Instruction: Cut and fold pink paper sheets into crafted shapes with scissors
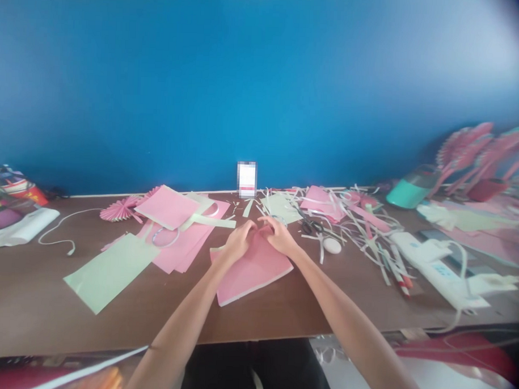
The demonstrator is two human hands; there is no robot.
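Note:
A pink sheet of paper (252, 268) with a pale edge lies on the brown table (187, 317) in front of me. At its far edge my left hand (240, 239) and my right hand (278, 236) meet, fingers curled and pinching the paper close together. Blur hides the exact fold between the fingertips. To the left are a pale green sheet (112, 271), more pink sheets (185, 248) and a pleated pink paper fan (119, 209). Scissors (313, 223) and a white oval object (332, 246) rest to the right of my right hand.
Many paper strips (368, 238) litter the right side, near pencils (399, 276) and a white power strip (439, 274) with cables. A teal container (408, 191) stands at back right. A pixelated upright screen (247, 178) leans by the blue wall (246, 75). A white cable (49, 232) lies left.

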